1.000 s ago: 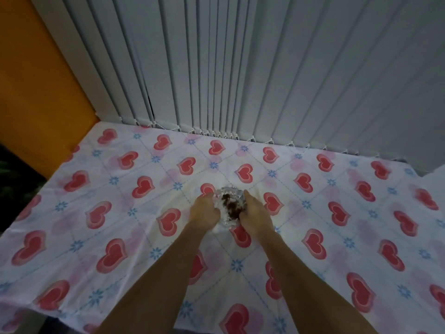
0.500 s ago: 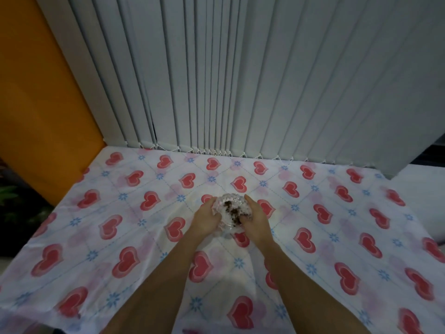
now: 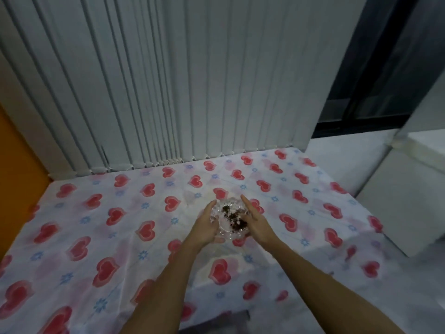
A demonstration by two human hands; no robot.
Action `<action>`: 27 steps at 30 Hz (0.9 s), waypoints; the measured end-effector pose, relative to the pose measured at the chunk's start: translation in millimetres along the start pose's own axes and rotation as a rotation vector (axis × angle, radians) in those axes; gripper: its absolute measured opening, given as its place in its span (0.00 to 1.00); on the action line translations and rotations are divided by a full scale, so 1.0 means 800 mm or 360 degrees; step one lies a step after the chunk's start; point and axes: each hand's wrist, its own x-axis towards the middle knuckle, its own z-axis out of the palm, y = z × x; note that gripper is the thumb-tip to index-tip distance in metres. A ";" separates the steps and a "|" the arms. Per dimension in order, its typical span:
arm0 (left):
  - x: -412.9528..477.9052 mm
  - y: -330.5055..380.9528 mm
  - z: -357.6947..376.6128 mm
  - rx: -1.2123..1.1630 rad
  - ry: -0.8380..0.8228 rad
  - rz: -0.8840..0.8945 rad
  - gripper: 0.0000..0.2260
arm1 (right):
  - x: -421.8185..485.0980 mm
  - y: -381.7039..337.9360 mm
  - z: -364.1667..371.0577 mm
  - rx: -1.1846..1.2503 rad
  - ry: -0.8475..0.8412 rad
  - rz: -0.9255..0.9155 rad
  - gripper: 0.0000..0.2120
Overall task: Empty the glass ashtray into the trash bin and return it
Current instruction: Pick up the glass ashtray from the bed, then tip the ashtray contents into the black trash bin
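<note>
Both hands are cupping the glass ashtray (image 3: 228,219) from either side, over the middle of the table, which is lying under a white tablecloth (image 3: 120,237) printed with red hearts and small blue flowers. The left hand (image 3: 206,226) is wrapping its fingers around the left rim, with the thumb curling under the near edge; the right hand (image 3: 255,219) is pressing its palm and fingers against the right rim, fingers stretched forward. So both hands are closing on the ashtray, gripping it between them. Whether the ashtray is resting on the cloth or being held just above it, cannot tell. Dark ash and butts (image 3: 234,219) are sitting inside the clear dish, mostly toward the right side. Both forearms are bare, reaching in from the bottom of the view. Grey vertical blinds (image 3: 180,80) are hanging behind the far table edge, their lower ends touching the cloth. An orange wall (image 3: 16,177) is showing at the left. A dark window frame (image 3: 375,80) is showing at upper right, with a white cabinet (image 3: 414,201) just beside the table's right edge.
</note>
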 end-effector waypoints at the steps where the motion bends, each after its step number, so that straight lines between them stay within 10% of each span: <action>1: -0.005 0.002 0.010 0.0016 -0.0027 -0.0014 0.25 | -0.009 0.007 -0.008 0.0014 0.0018 0.0014 0.24; 16: 0.025 0.042 0.277 0.0527 -0.0648 0.0278 0.29 | -0.160 0.123 -0.210 -0.0040 0.0666 0.0456 0.24; 27: 0.013 0.012 0.521 0.0601 -0.1226 -0.0010 0.29 | -0.304 0.259 -0.352 0.0419 0.0969 0.0703 0.24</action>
